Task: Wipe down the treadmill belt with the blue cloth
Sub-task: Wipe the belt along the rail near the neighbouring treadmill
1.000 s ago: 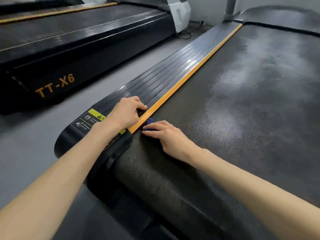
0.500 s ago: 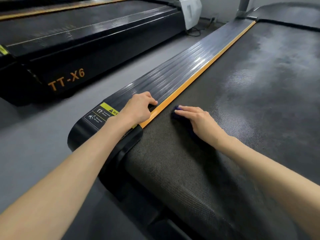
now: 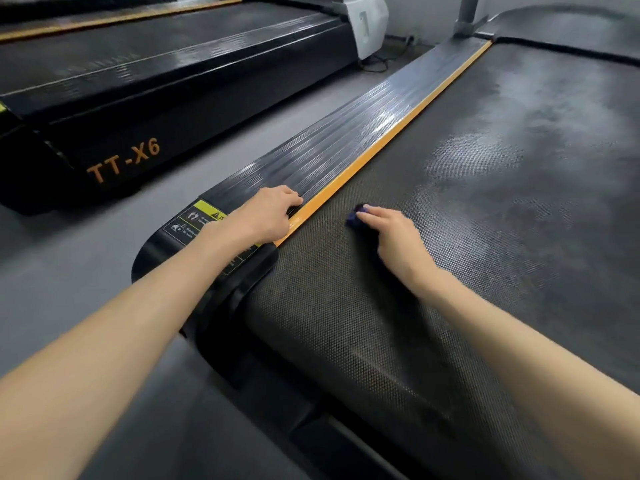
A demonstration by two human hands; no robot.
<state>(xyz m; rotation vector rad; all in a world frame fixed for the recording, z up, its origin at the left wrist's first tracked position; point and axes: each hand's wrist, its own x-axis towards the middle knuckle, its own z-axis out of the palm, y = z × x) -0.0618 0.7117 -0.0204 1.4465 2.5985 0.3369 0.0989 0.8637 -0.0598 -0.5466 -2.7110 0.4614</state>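
The right hand (image 3: 391, 237) lies on the wide, black, woven-textured treadmill belt (image 3: 502, 209), near its left edge and toward the near end. Under its fingers is a small dark-blue cloth (image 3: 356, 218), bunched into a wad, with only its left end showing past the fingertips. The fingers curve over the wad and hold it down against the belt; the thumb is hidden.

The left hand (image 3: 268, 216) rests just to the left, on the glossy, ribbed black side rail (image 3: 346, 133). Its fingers are curled in, clenched on nothing, and the fingertips sit right at the narrow orange strip (image 3: 384, 142) that runs between rail and belt. The two hands are near each other, with the orange strip between them. Both forearms reach in from the near edge.

A yellow-and-black warning sticker (image 3: 192, 220) sits on the near end of the rail, partly covered by the left wrist. The far half of the belt shows pale, cloudy patches.

Across a strip of grey floor (image 3: 69, 258) to the left stands a second black treadmill with orange "TT-X6" lettering (image 3: 124, 161) on its side. At the far end are a white housing (image 3: 367, 22), a dark cable (image 3: 377, 65) on the floor and a grey upright post (image 3: 467, 12).
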